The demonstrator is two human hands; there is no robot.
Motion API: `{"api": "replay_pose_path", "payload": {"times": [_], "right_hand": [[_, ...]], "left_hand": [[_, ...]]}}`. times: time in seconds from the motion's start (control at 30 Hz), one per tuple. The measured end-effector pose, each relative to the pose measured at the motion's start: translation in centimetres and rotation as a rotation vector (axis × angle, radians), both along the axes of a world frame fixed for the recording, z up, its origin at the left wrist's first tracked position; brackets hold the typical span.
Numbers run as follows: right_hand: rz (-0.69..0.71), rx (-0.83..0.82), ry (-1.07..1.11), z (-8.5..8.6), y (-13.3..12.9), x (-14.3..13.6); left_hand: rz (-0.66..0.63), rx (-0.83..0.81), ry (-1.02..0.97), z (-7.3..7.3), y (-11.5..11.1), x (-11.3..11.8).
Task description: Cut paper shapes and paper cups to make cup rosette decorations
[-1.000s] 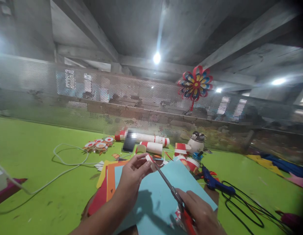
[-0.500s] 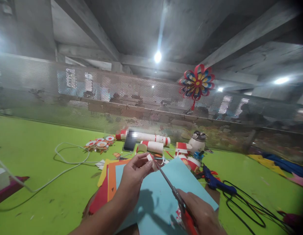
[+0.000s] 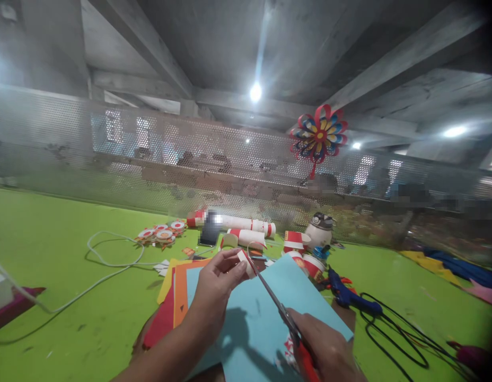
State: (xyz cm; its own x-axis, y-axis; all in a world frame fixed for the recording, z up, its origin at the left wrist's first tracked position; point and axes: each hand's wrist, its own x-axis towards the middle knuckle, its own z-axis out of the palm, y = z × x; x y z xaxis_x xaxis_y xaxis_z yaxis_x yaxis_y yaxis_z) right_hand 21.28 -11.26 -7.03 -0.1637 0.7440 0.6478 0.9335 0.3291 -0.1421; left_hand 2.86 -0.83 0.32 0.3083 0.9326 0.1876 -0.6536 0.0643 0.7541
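Between the fingers and thumb of my left hand (image 3: 216,284) is a small white paper piece with a red edge (image 3: 245,261). My right hand (image 3: 323,342) is closed round the red handles of a pair of scissors (image 3: 272,294). The blades reach up and left to the paper piece, and a thin curled strip (image 3: 254,245) rises beside their tips. Light blue paper (image 3: 305,292) lies under both hands, over orange, yellow and red sheets (image 3: 162,323). Small red and white scraps (image 3: 289,345) rest on it near the scissor handles.
Red and white paper cups (image 3: 297,241), a white jar (image 3: 319,231) and paper rolls (image 3: 246,239) stand or lie behind the paper. A blue glue gun (image 3: 353,297) with a black cord is at right. A white cable (image 3: 111,265) loops at left near round ornaments (image 3: 162,233).
The thin strip by the scissor tips now curls upward in a loop. My hands keep nearly the same position, and the view has shifted very slightly.
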Motion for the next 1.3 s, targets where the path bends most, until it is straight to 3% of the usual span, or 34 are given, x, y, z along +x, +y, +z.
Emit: {"api": "replay_pose_path", "payload": {"times": [0.5,0.87,1.3], "right_hand": [[0.012,-0.045,-0.002,1.9,-0.8,-0.6],[0.046,0.021,0.042,0.6,-0.2,-0.6],[-0.033,0.033,-0.092,2.4,-0.9,-0.8]], "left_hand": [[0.041,0.082,0.076,-0.4,0.1,-0.2],[0.037,0.096,0.041,-0.2,-0.4,-0.2],[0.048,0.07,0.017,-0.5,-0.2,0.1]]}}
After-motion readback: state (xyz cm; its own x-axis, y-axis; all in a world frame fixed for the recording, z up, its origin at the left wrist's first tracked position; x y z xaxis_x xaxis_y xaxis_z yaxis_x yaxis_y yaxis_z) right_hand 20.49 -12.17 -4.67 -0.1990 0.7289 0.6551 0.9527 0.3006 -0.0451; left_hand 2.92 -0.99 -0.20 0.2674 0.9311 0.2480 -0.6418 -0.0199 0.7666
